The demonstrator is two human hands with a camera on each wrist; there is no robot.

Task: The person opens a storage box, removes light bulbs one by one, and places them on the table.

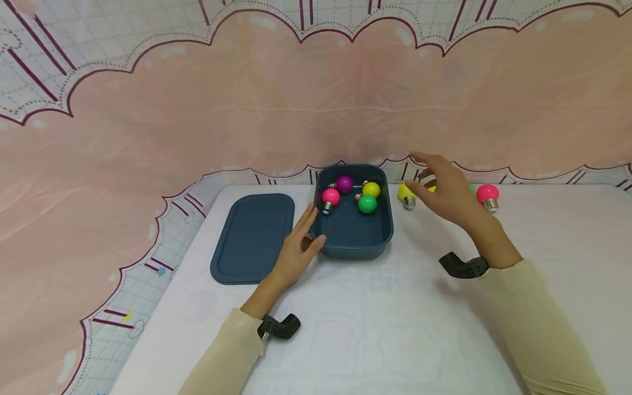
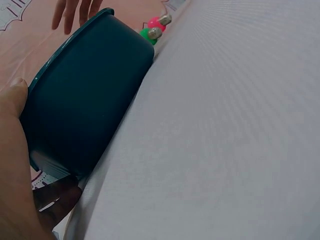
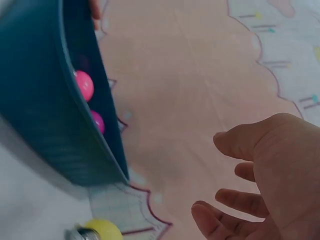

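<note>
My left hand (image 1: 294, 247) rests against the left side of a dark blue box (image 1: 353, 251), with its fingers along the wall and its thumb at the near corner. Inside lie several small light bulbs: a purple bulb (image 1: 344, 184), a pink bulb (image 1: 331, 196), a yellow bulb (image 1: 371, 190) and a green bulb (image 1: 367, 204). My right hand (image 1: 446, 192) hovers right of the box, fingers spread and loosely bent, holding nothing in the right wrist view. Beneath and beside it stands another yellow bulb (image 1: 405, 193); more bulbs behind the hand are partly hidden.
A flat dark blue lid (image 1: 254, 238) lies on the white table (image 1: 375, 329), left of the box. At the table's back right is another pink bulb (image 1: 487, 193), with a green bulb (image 1: 472, 188) half hidden beside it. A patterned peach cloth (image 1: 316, 99) hangs behind.
</note>
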